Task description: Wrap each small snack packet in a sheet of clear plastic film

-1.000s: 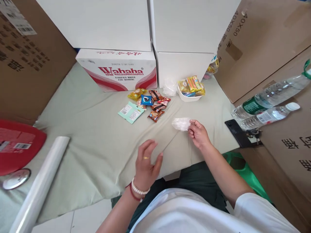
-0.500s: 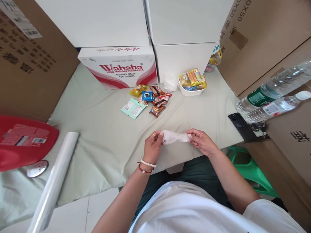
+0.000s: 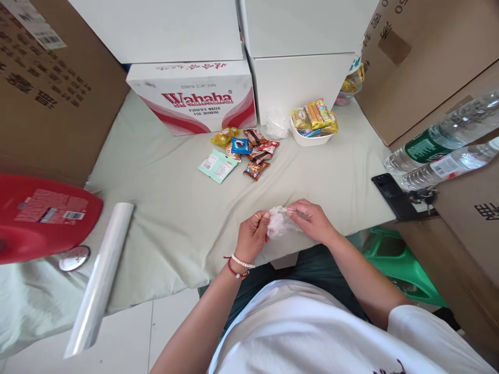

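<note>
A crumpled, thin clear plastic bag point(image 3: 277, 222) is held between both hands, just above the front edge of the cloth-covered table. My left hand point(image 3: 252, 234), with a ring and two bracelets at the wrist, pinches its left side. On the other side my right hand point(image 3: 312, 221) is closed on the bag's right part, fingertips together. Beyond the hands lies a loose pile of small wrapped snacks point(image 3: 260, 155), with a pale green packet point(image 3: 217, 166) beside it. A white tub point(image 3: 312, 139) of wrapped snacks stands farther back, next to another crumpled clear plastic piece point(image 3: 277, 122).
White boxes, including a Wahaha carton point(image 3: 195, 98), line the back. At left are a red container point(image 3: 47, 218), a round lid point(image 3: 75, 258) and a plastic film roll point(image 3: 103, 275). Bottles point(image 3: 427, 148), a phone point(image 3: 393, 196) and keys point(image 3: 424, 195) lie right, above a green stool point(image 3: 405, 265).
The bag was stretched out lengthwise between my hands; now it is bunched up. My right hand has come closer to my left. The view has shifted slightly.
</note>
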